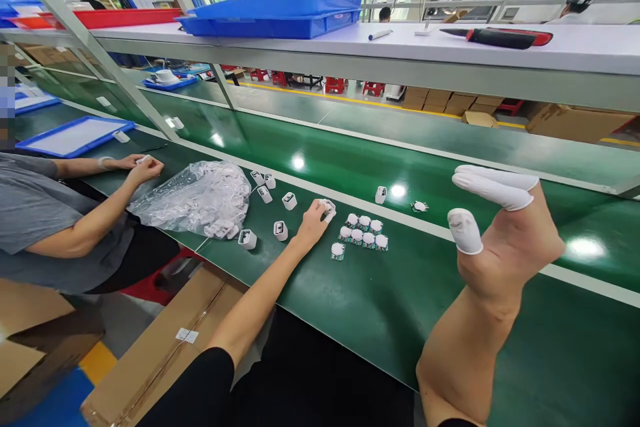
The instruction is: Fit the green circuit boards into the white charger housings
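My left hand [315, 223] is closed around a small white plastic housing [329, 209] on the green bench. Just right of it lie several small circuit boards [357, 235] with round white tops, set in rough rows. To the left stand several more white housings [281, 231], upright with their open ends showing. My right hand [500, 227] is raised above the bench at the right, with white finger cots on its thumb and fingers. Its thumb and fingers are apart, and nothing shows between them. Beyond the white strip are one housing [381, 195] and one circuit board [419, 207].
A clear plastic bag [200, 197] of white parts lies left of the housings. Beside it, a co-worker's hands [143, 167] hold a small white piece. The shelf above bears blue trays [275, 10], a pen [380, 35] and red-black pliers [500, 37]. A cardboard box [165, 340] stands below.
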{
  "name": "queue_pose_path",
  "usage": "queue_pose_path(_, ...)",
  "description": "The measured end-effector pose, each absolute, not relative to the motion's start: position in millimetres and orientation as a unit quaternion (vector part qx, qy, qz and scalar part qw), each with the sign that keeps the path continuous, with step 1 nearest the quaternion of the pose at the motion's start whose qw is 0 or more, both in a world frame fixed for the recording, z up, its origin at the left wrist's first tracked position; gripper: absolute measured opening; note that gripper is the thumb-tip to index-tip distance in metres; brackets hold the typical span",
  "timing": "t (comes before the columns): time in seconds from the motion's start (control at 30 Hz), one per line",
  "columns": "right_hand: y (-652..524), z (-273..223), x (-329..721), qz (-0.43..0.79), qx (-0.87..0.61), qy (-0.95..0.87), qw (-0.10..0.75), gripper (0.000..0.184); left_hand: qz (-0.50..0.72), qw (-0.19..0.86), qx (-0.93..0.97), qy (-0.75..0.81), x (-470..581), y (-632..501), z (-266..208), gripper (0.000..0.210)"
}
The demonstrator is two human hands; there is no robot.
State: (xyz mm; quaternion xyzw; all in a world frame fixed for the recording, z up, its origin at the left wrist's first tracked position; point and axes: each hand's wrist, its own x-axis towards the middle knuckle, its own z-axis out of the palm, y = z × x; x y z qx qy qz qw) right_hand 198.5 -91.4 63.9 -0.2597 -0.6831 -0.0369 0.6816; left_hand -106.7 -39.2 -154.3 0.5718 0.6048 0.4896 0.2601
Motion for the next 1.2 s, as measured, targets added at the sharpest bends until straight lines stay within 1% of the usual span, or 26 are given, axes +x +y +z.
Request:
queue_pose_path(0.07,-92.4,64.2,200.1,-0.036,-0.258,-0.682,0.684,0.039,0.498,0.27,0.554,0.61,-105.1,-39.6,-150.3,0.021)
queue_pose_path(0.13,-92.5,64.2,201.4,-0.038,-0.258,-0.679,0.687,0.038,0.504,0.282,0.534,0.618,-104.0,-38.7,-146.3,0.035)
queue_pose_path(0.2,-91.7,63.8,202.3,-0.042,-0.254,-0.676,0.69,0.036,0.505,0.29,0.517,0.627,-102.9,-37.9,-141.5,0.043)
queue_pose_path(0.33,-89.4,62.3,202.4,-0.014,-0.273,-0.686,0.675,0.031,0.514,0.27,0.497,0.645,-92.2,-48.2,-120.6,0.041)
queue_pose_path(0.43,-87.2,60.0,197.6,0.052,-0.322,-0.725,0.607,0.03,0.542,0.198,0.499,0.646,-71.3,-72.9,-88.8,0.046)
queue_pose_path(0.53,-83.8,54.4,183.9,0.148,-0.331,-0.789,0.496,0.038,0.583,0.08,0.531,0.61,-45.3,-102.0,-51.1,0.048)
queue_pose_path(0.6,-81.9,49.6,170.8,0.208,-0.31,-0.807,0.458,0.045,0.614,0.008,0.538,0.577,-30.8,-116.5,-31.1,0.047)
queue_pose_path(0.7,-83.1,44.8,153.3,0.267,-0.282,-0.795,0.467,0.052,0.663,-0.084,0.529,0.523,-17.8,-127.9,-15.8,0.043)
queue_pose_path(0.77,-87.0,44.4,147.0,0.287,-0.266,-0.788,0.474,0.053,0.686,-0.12,0.519,0.496,-14.2,-131.0,-13.2,0.043)
queue_pose_path(0.93,-98.2,46.4,144.7,0.271,-0.247,-0.792,0.489,0.043,0.715,-0.124,0.501,0.471,-12.1,-136.0,-12.3,0.049)
queue_pose_path(1.2,-102.0,51.3,139.7,0.248,-0.227,-0.787,0.517,0.034,0.707,-0.146,0.498,0.48,-10.5,-139.4,-8.6,0.048)
